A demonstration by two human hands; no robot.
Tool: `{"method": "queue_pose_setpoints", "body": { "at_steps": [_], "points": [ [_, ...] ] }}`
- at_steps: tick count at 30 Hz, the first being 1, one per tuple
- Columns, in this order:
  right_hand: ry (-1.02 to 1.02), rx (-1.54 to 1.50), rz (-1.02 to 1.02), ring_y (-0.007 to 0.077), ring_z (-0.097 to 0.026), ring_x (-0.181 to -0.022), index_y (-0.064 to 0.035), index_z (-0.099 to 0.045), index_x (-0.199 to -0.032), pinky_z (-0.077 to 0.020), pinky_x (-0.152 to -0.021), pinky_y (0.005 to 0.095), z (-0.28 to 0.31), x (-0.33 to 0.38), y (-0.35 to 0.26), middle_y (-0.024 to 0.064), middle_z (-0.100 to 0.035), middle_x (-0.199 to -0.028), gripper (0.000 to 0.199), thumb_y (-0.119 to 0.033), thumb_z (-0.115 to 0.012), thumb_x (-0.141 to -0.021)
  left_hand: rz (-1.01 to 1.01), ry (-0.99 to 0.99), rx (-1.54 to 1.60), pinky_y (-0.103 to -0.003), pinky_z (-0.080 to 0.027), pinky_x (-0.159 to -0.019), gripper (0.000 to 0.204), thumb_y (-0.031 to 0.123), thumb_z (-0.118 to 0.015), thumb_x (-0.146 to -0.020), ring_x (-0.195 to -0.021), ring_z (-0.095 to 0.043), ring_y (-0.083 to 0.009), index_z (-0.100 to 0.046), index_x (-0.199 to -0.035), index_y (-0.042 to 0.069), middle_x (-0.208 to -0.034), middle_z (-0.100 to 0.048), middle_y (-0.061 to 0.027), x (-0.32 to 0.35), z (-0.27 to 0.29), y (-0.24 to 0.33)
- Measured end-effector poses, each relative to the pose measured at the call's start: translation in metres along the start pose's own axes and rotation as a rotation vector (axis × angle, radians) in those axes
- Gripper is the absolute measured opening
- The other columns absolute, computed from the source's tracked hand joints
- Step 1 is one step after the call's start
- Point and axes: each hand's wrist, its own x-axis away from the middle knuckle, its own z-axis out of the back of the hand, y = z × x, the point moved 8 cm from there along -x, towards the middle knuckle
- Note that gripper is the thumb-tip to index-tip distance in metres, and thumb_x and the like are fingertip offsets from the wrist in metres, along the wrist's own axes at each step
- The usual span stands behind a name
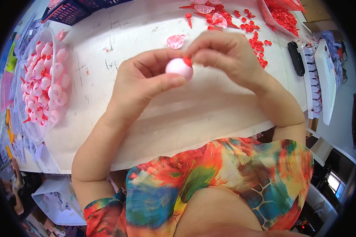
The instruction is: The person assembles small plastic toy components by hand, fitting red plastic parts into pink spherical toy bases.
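Observation:
My left hand (140, 77) is closed around a pale pink plastic ball (179, 68), its thumb below and its fingers above. A small red plastic piece (187, 61) sits at the ball's upper right side. My right hand (229, 55) pinches at this red piece, its fingertips partly hiding it. Just beyond the ball lies a pink translucent plastic part (175, 41) on the white table (146, 130).
A clear tub (41, 85) of pink balls with red pieces stands at the left. Small red parts (257, 45) lie scattered at the far right, near a bin of red pieces (283, 17). A dark blue basket (73, 11) is at the far left, a black object (296, 58) at the right edge.

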Motion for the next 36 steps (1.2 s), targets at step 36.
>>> {"method": "queue_pose_setpoints", "body": {
  "at_steps": [36],
  "points": [
    [0.114,0.026,0.223,0.0141,-0.059,-0.082,0.004,-0.059,-0.09,-0.0494,-0.076,0.0229,0.011,-0.013,-0.002,0.0091,-0.061,-0.086,0.015,0.008,-0.058,-0.075,-0.076,0.056,0.361,-0.03,-0.049,-0.085,0.054,0.027,-0.055,-0.083,-0.099,-0.056,-0.0265,-0.035,-0.123,-0.003,-0.107,-0.054,-0.0187,-0.01,0.025,-0.002]
  ]
}}
